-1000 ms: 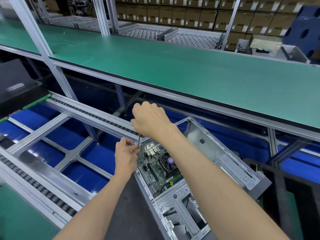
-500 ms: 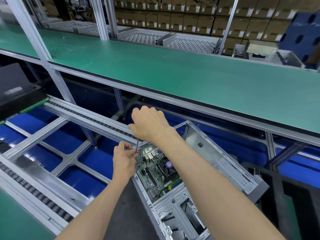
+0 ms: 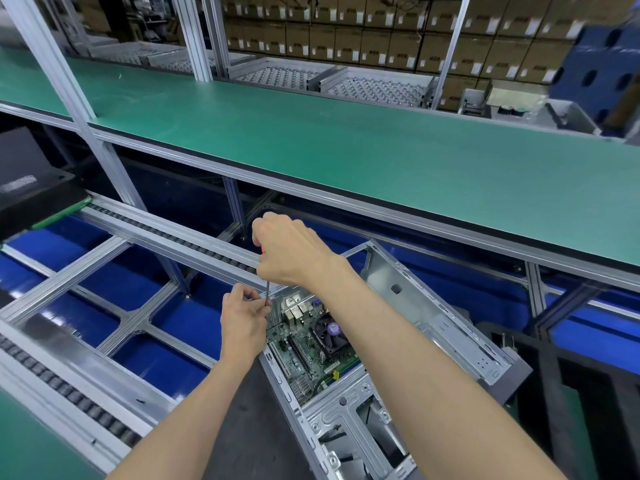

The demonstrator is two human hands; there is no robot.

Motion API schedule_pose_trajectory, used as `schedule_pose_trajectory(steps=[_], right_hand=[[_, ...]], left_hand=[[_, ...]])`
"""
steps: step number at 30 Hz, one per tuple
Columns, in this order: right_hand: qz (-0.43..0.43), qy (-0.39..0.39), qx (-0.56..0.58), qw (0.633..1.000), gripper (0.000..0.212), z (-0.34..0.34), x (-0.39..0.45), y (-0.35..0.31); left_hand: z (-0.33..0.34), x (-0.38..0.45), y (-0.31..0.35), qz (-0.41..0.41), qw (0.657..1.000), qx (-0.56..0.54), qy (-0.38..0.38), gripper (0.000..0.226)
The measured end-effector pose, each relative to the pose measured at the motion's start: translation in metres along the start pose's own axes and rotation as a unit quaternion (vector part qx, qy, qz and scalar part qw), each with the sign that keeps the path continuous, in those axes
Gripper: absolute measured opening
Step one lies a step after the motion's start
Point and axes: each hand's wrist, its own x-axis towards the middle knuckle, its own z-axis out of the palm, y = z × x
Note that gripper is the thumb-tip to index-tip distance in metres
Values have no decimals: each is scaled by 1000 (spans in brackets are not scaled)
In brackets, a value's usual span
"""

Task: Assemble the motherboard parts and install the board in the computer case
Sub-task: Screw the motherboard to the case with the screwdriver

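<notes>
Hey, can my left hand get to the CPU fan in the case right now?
Probably yes: the left hand sits just beside the open case, and the fan lies uncovered, but it is pinching the screwdriver shaft.

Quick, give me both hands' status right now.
Left hand: fingers pinch the screwdriver shaft near its tip.
Right hand: curled round the screwdriver's handle, above the computer case.

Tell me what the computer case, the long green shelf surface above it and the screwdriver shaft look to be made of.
Computer case: bare sheet metal, probably steel, going by its dull silver-grey sheen, folded edges and punched slots.
Green shelf surface: seemingly a matte rubber or vinyl mat, flat with soft glare and a dark edge strip.
Screwdriver shaft: thin dark metal rod, held by the right hand and pinched near the tip by the left hand.
</notes>
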Motion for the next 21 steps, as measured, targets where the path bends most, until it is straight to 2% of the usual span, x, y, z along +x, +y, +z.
schedule_pose_trajectory(steps=[2,6,11,14,18,21], right_hand=[[10,18,-16,1000,16,1,1,-1],[27,69,-106,992,20,6,3,-2],[3,-9,-20,1000,25,-2,2,-1],[9,2,-3,1000,23,0,0,0],[18,47,-77,996,25,6,2,-2],[4,19,-48,999,28,6,3,-2]], left_hand=[[0,0,0,5,1000,8,1,25],[-1,0,2,14,999,34,-8,21],[-1,-2,2,5,1000,11,-1,23],[-1,-1,2,4,1000,11,1,24],[-1,0,1,11,1000,25,-4,26],[0,1,-1,-1,1000,15,0,27]])
